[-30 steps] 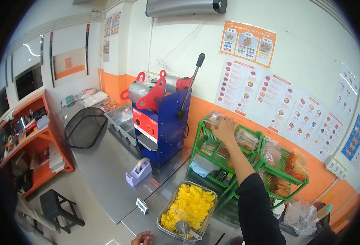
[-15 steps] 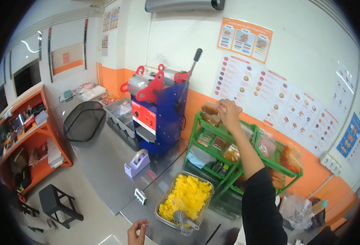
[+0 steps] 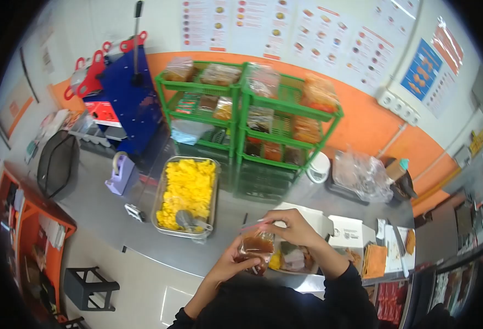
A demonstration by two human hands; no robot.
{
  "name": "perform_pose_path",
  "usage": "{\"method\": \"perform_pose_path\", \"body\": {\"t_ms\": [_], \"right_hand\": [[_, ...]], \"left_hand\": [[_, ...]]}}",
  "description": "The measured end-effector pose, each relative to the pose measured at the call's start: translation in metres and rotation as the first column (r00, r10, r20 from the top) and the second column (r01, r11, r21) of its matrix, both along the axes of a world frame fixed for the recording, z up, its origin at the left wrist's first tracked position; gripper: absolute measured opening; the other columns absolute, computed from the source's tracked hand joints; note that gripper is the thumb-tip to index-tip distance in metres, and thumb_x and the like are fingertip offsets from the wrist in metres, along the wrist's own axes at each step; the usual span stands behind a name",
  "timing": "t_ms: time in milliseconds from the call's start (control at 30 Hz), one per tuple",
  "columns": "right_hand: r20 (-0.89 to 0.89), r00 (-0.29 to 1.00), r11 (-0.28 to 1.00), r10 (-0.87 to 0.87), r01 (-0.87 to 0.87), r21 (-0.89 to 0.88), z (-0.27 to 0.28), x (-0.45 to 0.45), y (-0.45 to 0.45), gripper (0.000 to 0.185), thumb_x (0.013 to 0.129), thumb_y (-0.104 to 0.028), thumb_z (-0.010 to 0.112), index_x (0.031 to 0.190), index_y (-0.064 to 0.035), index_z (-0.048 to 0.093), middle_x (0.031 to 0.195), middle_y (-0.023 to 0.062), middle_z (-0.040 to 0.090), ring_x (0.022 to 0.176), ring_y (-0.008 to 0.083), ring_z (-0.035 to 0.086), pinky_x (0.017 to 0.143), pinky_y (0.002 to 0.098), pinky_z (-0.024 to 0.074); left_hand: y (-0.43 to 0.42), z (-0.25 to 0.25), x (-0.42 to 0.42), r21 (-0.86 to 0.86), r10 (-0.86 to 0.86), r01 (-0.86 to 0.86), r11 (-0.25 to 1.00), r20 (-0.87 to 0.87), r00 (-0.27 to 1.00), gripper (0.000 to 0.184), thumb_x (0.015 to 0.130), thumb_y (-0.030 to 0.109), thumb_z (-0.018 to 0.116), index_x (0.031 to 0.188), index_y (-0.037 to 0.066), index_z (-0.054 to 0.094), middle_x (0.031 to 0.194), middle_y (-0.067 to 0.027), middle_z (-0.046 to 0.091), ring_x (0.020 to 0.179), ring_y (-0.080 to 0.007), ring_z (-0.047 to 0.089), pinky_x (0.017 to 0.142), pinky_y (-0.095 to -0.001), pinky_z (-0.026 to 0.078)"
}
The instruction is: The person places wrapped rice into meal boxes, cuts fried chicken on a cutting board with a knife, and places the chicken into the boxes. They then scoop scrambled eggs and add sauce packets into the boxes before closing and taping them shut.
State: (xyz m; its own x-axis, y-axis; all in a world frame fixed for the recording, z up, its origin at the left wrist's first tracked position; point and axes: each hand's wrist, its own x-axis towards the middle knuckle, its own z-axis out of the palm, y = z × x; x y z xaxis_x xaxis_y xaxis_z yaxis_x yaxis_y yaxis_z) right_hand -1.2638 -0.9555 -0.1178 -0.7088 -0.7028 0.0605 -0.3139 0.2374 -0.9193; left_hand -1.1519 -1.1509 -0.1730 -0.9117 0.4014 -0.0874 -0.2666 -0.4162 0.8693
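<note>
A clear zip bag with brown sauce inside [image 3: 258,247] is in front of my body, over the table's front edge. My left hand [image 3: 226,267] grips the bag's lower left side. At the bag's top edge, my right hand [image 3: 292,226] is closed in a pinch near the red strip. Just behind and right of the bag, an open white box [image 3: 314,219] holds yellow food and other pieces, partly hidden by my right forearm. To the left, a metal tray [image 3: 216,186] carries crumbly yellow food [image 3: 186,189], with a scoop [image 3: 185,219] lying on it.
Green racks [image 3: 241,88] with bagged items stand against the wall. Left are a blue sealing machine [image 3: 134,98], a tape dispenser [image 3: 121,174] and a small timer-like device [image 3: 134,213]. A second box [image 3: 347,231], an orange cloth [image 3: 374,260] and a knife [image 3: 399,241] lie right.
My right hand has come down from the top of the green rack, and the sauce bag is now between both hands. The view has swung right and down.
</note>
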Motion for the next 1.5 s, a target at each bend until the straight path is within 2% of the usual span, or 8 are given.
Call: {"method": "perform_pose_path", "body": {"t_ms": [367, 467, 667, 767, 867, 1233, 1333, 1500], "right_hand": [[0.06, 0.955, 0.957, -0.29, 0.29, -0.003, -0.086, 0.043, 0.116, 0.013, 0.091, -0.012, 0.062, 0.101, -0.003, 0.064, 0.086, 0.0057, 0.068, 0.076, 0.0119, 0.062, 0.072, 0.0267, 0.0491], [-0.247, 0.964, 0.93, -0.1, 0.179, 0.322, -0.085, 0.069, 0.135, 0.031, 0.083, -0.023, 0.073, 0.108, -0.0062, 0.065, 0.101, 0.0066, 0.067, 0.081, 0.017, 0.062, 0.073, 0.0303, 0.0506], [0.021, 0.96, 0.961, -0.278, 0.278, 0.001, -0.043, 0.131, 0.137, 0.023, 0.084, -0.014, 0.072, 0.103, -0.0045, 0.066, 0.101, 0.0067, 0.069, 0.086, 0.0177, 0.066, 0.074, 0.0294, 0.0514], [0.132, 0.949, 0.957, -0.284, 0.273, 0.096, -0.021, 0.141, 0.166, 0.01, 0.086, -0.007, 0.067, 0.096, -0.0029, 0.065, 0.091, 0.0057, 0.07, 0.081, 0.0163, 0.067, 0.072, 0.0269, 0.0511], [-0.023, 0.917, 0.915, -0.398, 0.399, 0.068, -0.006, 0.138, 0.2, 0.005, 0.085, -0.004, 0.066, 0.091, -0.0045, 0.064, 0.083, 0.0063, 0.067, 0.076, 0.0183, 0.067, 0.068, 0.0292, 0.0521], [-0.386, 0.818, 0.816, -0.427, 0.532, 0.225, -0.065, 0.132, 0.306, 0.015, 0.08, -0.01, 0.07, 0.094, -0.0046, 0.068, 0.09, 0.0102, 0.069, 0.082, 0.0269, 0.066, 0.073, 0.0348, 0.0516], [-0.282, 0.418, 0.392, -0.864, 0.908, 0.147, -0.082, 0.114, 0.382, 0.018, 0.079, -0.013, 0.07, 0.093, -0.0015, 0.067, 0.092, 0.0111, 0.069, 0.088, 0.0278, 0.065, 0.075, 0.0364, 0.0513], [-0.611, 0.052, -0.048, -0.79, 0.988, 0.147, -0.177, 0.04, 0.471, 0.033, 0.074, -0.02, 0.073, 0.097, 0.0011, 0.063, 0.097, 0.0158, 0.065, 0.095, 0.032, 0.062, 0.084, 0.041, 0.0484]], "left_hand": [[0.042, -0.061, 0.051, -0.05, 0.17, -0.162, 0.985, 0.287, 0.943, 0.033, 0.093, 0.009, 0.06, 0.123, 0.001, 0.05, 0.107, -0.0114, 0.067, 0.102, -0.0164, 0.064, 0.09, -0.0286, 0.05], [0.063, -0.044, 0.045, -0.039, 0.238, -0.235, 0.971, 0.128, 0.963, 0.027, 0.093, 0.01, 0.06, 0.115, 0.001, 0.048, 0.104, -0.0118, 0.068, 0.097, -0.0183, 0.066, 0.09, -0.0293, 0.05], [0.123, -0.062, 0.04, -0.533, -0.152, -0.23, 0.814, -0.578, 0.802, 0.043, 0.088, 0.011, 0.068, 0.121, 0.001, 0.043, 0.13, -0.0159, 0.04, 0.116, -0.0241, 0.055, 0.096, -0.0323, 0.046], [0.144, -0.058, 0.044, -0.509, -0.248, -0.063, 0.859, -0.519, 0.818, 0.071, 0.086, 0.009, 0.07, 0.136, 0.0, 0.021, 0.135, -0.0136, 0.039, 0.122, -0.022, 0.052, 0.1, -0.0368, 0.042], [0.142, -0.025, 0.038, -0.421, -0.108, -0.095, 0.902, -0.434, 0.894, 0.037, 0.089, 0.016, 0.067, 0.119, -0.001, 0.054, 0.108, -0.0133, 0.068, 0.115, -0.0233, 0.057, 0.102, -0.0374, 0.039], [0.111, -0.029, 0.022, -0.484, 0.117, -0.292, 0.825, -0.358, 0.926, 0.019, 0.093, 0.008, 0.057, 0.11, -0.001, 0.058, 0.105, -0.0111, 0.068, 0.097, -0.0172, 0.064, 0.089, -0.0302, 0.048], [0.114, -0.03, 0.033, -0.503, 0.163, -0.335, 0.796, -0.355, 0.921, 0.012, 0.093, 0.008, 0.058, 0.101, -0.001, 0.062, 0.097, -0.0103, 0.069, 0.096, -0.0169, 0.064, 0.089, -0.0298, 0.048], [0.113, -0.034, 0.053, -0.52, 0.272, -0.432, 0.737, -0.357, 0.894, 0.016, 0.096, 0.01, 0.054, 0.091, -0.001, 0.065, 0.095, -0.0104, 0.068, 0.091, -0.0145, 0.062, 0.085, -0.0283, 0.047]]}}
